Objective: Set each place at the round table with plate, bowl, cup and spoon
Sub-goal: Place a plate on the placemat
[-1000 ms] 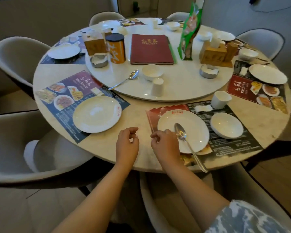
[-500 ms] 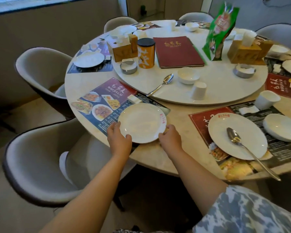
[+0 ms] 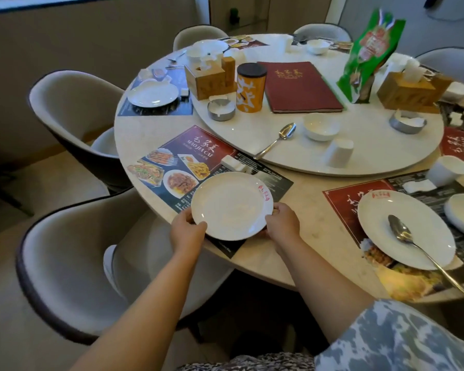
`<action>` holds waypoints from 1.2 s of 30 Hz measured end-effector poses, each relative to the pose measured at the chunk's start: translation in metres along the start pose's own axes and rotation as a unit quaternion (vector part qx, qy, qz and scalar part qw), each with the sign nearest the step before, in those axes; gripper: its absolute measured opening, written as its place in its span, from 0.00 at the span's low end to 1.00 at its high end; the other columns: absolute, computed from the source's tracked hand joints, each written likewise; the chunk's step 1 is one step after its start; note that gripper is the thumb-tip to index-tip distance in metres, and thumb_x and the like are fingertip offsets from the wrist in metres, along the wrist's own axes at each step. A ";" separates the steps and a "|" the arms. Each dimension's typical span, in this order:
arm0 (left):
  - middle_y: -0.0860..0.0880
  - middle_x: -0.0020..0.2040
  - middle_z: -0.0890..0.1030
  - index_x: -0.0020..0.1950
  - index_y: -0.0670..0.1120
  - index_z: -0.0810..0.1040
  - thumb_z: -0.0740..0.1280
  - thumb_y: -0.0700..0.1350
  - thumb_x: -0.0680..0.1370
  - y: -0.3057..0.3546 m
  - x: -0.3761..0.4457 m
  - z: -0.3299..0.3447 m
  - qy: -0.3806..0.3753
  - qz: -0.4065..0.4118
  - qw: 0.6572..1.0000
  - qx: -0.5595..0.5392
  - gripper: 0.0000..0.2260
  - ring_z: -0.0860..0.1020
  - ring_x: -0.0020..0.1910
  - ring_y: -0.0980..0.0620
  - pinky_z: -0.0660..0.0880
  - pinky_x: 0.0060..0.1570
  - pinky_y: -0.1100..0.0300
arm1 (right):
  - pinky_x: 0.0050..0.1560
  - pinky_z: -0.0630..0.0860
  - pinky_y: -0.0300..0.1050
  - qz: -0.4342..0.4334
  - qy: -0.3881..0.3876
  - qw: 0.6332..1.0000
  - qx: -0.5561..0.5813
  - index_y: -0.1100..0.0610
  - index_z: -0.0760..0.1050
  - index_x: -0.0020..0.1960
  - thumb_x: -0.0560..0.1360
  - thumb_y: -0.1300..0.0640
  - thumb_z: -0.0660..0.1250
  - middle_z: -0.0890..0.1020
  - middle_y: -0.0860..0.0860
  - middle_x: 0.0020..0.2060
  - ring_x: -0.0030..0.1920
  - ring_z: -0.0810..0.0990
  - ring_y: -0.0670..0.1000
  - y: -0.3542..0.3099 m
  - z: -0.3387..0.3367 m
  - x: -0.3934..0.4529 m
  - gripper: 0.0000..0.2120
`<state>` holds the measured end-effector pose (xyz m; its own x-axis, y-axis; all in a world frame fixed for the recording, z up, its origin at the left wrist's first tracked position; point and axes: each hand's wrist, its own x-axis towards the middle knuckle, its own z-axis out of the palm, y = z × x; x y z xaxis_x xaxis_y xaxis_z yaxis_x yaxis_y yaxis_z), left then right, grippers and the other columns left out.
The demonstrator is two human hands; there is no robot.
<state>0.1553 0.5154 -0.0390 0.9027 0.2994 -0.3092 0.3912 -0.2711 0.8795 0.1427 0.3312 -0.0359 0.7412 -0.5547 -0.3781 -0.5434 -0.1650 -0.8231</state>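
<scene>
A white plate sits on the blue menu placemat at the near edge of the round table, gripped at its rim by both hands: the left hand on its left side, the right hand on its right. Beyond it, on the turntable, lie a spoon, a small bowl and an upturned cup.

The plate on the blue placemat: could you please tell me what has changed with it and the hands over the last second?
A second ago both hands were empty at the table edge. Now the left hand and right hand grip opposite rims of the plate, which is turned so its red logo faces the right. The spoon, bowl and cup stayed on the turntable.
</scene>
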 end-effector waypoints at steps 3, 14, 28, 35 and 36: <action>0.49 0.53 0.80 0.64 0.45 0.77 0.65 0.33 0.71 0.001 0.014 -0.019 0.044 -0.033 0.998 -0.040 0.21 0.77 0.49 0.51 0.76 0.53 0.56 | 0.33 0.80 0.45 -0.013 -0.023 0.999 0.020 0.53 0.75 0.56 0.74 0.69 0.58 0.78 0.50 0.46 0.44 0.79 0.53 -0.020 0.023 -0.001 0.17; 0.46 0.59 0.81 0.66 0.46 0.76 0.64 0.33 0.70 0.029 0.113 -0.047 0.098 -0.048 0.991 -0.071 0.24 0.79 0.56 0.47 0.77 0.58 0.47 | 0.42 0.83 0.56 -0.054 -0.087 0.995 -0.011 0.56 0.77 0.51 0.72 0.67 0.62 0.82 0.54 0.48 0.47 0.82 0.57 -0.098 0.111 0.069 0.12; 0.45 0.63 0.77 0.68 0.46 0.71 0.66 0.34 0.74 0.032 0.172 -0.042 0.131 -0.066 0.985 -0.090 0.23 0.78 0.51 0.52 0.75 0.42 0.63 | 0.48 0.81 0.54 -0.095 -0.064 0.986 -0.124 0.60 0.76 0.52 0.75 0.68 0.61 0.79 0.55 0.48 0.47 0.81 0.56 -0.140 0.164 0.119 0.09; 0.46 0.65 0.74 0.70 0.47 0.69 0.67 0.36 0.75 0.029 0.166 -0.049 0.062 -0.038 0.996 -0.061 0.23 0.78 0.55 0.52 0.76 0.48 0.60 | 0.39 0.77 0.44 -0.108 -0.054 0.983 -0.136 0.63 0.77 0.56 0.75 0.72 0.55 0.81 0.56 0.54 0.44 0.76 0.53 -0.139 0.159 0.098 0.16; 0.47 0.66 0.72 0.70 0.47 0.69 0.66 0.37 0.75 0.030 0.164 -0.050 0.052 -0.031 0.997 -0.043 0.23 0.77 0.55 0.51 0.76 0.51 0.58 | 0.45 0.80 0.47 -0.109 -0.051 0.983 -0.136 0.62 0.77 0.58 0.75 0.71 0.55 0.80 0.55 0.59 0.47 0.78 0.53 -0.138 0.158 0.094 0.18</action>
<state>0.3060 0.6023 -0.0449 0.8523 0.4073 -0.3281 0.4244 -0.1720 0.8890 0.3494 0.4304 -0.0251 0.8798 -0.3994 -0.2577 -0.4425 -0.4902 -0.7509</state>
